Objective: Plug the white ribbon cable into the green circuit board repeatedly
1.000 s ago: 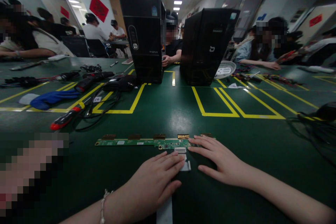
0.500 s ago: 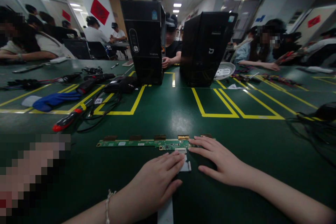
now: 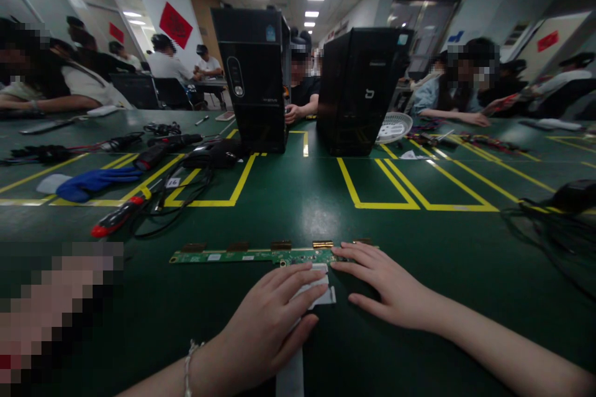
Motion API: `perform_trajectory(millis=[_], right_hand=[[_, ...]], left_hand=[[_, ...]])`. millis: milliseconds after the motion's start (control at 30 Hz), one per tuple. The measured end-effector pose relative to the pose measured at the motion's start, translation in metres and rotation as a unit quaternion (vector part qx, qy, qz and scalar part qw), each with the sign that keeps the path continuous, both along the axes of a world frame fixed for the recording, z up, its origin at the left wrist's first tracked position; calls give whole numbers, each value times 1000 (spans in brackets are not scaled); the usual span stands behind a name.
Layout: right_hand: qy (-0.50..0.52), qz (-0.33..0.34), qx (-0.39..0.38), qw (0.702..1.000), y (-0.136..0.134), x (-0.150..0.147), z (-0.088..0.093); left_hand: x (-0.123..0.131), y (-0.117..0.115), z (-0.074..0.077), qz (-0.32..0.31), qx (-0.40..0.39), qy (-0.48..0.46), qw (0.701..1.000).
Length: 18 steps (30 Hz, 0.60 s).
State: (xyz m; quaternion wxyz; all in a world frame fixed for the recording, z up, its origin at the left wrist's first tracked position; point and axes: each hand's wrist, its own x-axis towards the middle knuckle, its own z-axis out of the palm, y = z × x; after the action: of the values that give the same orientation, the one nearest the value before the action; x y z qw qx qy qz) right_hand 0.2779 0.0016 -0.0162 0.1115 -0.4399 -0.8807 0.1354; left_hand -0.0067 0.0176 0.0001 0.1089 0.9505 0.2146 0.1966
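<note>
A long narrow green circuit board [image 3: 242, 255] lies flat on the green table [image 3: 302, 205] in front of me. A white flat ribbon cable [image 3: 292, 373] runs from the near edge up to the board's connector. My left hand [image 3: 270, 329] rests on the cable, with its fingers pinching the cable's end [image 3: 321, 293] just below the board. My right hand [image 3: 388, 288] lies flat with fingers spread, its fingertips pressing on the board's right end.
Two black computer towers [image 3: 256, 77] [image 3: 361, 90] stand at mid table inside yellow floor-tape boxes. A red-handled screwdriver [image 3: 116, 218], a blue glove [image 3: 93, 180] and black cables [image 3: 186, 189] lie to the left. More cables [image 3: 554, 217] lie right. Other people sit around.
My left hand's fingers have lifted and curled onto the cable's end, moving it slightly toward the board. My right hand has hardly moved.
</note>
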Motion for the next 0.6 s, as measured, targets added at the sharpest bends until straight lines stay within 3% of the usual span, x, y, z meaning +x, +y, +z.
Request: perform_trajectory(millis=[167, 300, 467, 600], right_hand=[[-6, 1, -3, 1000, -1, -1, 1], [-6, -5, -11, 1000, -2, -2, 4], [-15, -2, -9, 1000, -4, -2, 5], [-10, -1, -6, 1000, -5, -2, 7]], left_hand=[[-4, 12, 5, 68, -2, -59, 996], [-6, 17, 10, 105, -10, -20, 994], [-13, 4, 16, 156, -44, 62, 985], [-36, -12, 17, 162, 4, 103, 981]])
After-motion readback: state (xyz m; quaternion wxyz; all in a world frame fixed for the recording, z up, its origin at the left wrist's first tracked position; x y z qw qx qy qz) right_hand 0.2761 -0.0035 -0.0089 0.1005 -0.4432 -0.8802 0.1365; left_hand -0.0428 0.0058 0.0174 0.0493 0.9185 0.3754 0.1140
